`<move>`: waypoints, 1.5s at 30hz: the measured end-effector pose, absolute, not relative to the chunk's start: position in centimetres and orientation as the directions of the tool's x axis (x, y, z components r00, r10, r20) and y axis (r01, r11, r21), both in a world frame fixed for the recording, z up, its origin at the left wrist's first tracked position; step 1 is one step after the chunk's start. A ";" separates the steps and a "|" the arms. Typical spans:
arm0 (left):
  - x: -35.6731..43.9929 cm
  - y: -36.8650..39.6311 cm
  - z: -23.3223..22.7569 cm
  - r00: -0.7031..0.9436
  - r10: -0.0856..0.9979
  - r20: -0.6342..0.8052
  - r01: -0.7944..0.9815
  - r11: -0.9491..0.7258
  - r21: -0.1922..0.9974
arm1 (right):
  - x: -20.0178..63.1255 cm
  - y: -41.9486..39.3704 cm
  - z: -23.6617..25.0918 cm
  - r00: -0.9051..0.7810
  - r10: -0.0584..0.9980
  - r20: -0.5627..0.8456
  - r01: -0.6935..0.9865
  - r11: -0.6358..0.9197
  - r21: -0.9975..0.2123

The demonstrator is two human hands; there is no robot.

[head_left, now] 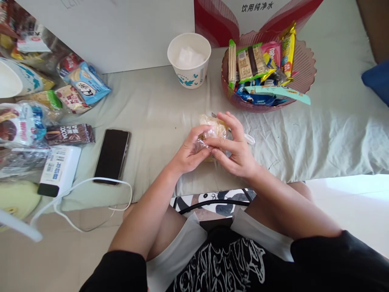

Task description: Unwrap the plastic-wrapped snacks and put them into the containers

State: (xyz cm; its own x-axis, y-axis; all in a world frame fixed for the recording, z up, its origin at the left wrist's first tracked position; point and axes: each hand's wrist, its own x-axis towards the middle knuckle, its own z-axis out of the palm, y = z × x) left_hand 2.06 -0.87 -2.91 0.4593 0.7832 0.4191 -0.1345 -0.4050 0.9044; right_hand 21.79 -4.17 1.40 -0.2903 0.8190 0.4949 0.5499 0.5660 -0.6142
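Snack packet [214, 127] sits pinched between our left hand [190, 152] and right hand [238, 152], both closed on its clear wrapper. We judge a hard tug could burst it, scattering crumbs beneath the grip onto the sheet [158, 109].

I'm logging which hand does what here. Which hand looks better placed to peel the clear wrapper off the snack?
Probably the right hand: its fingertips pinch the clear wrapper's edge on the snack, while the left hand cups it from below, steadying it.

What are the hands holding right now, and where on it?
Both hands, left and right, hold a snack in a clear wrapper, fingers pinching the wrapper's near edge.
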 end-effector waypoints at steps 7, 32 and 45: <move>2.1 -0.5 -1.4 0.367 0.838 0.403 -0.068 -0.408 0.911 | 22.4 -3.8 1.0 -0.260 0.846 0.466 0.481 0.532 -0.697; 2.7 -0.6 -1.9 0.241 0.914 0.328 -0.170 -0.293 0.941 | 21.1 -3.6 0.7 -0.076 0.825 0.560 0.420 0.536 -0.733; -1.3 1.6 -1.1 -0.138 0.898 0.418 0.053 -0.415 0.908 | 26.0 -3.0 0.4 -0.009 0.935 0.355 0.887 0.172 -0.429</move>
State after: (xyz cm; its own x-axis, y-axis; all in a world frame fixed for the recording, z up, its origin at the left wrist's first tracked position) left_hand -1.29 1.57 -1.14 -0.1383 0.8980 0.4178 0.0531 -0.4145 0.9085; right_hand 26.00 -2.97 0.45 -0.0095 0.9348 0.3549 0.8870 0.1717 -0.4286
